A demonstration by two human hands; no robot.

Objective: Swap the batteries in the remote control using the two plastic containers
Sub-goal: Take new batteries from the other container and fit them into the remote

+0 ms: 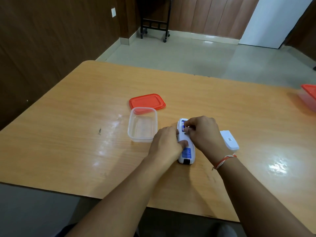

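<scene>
White plastic shows under both hands: the remote control (185,151) lies face down on the table (68,134), its battery bay open at the far end. The right hand (204,134) has its fingers (188,124) curled down into that bay, tips close together on a blue battery (183,126) seated there; whether they truly pinch it or only press on it cannot be told. The left hand (166,142) holds the remote's body, thumb (183,143) laid across its back above a blue label and the other fingers wrapped down its left side. A red and white thread band (224,160) circles the right wrist.

Just right of the right hand lies the white battery cover (230,140), flat on the table, apart from the remote. Just left of the left hand stands a clear plastic container (142,124), open, nothing visible inside. Its red lid (147,101) lies flat behind it, the container's far rim overlapping the lid's near edge in this view. At the far right edge of the table a second container (309,98) with a red lid on it is partly cut off by the frame.
</scene>
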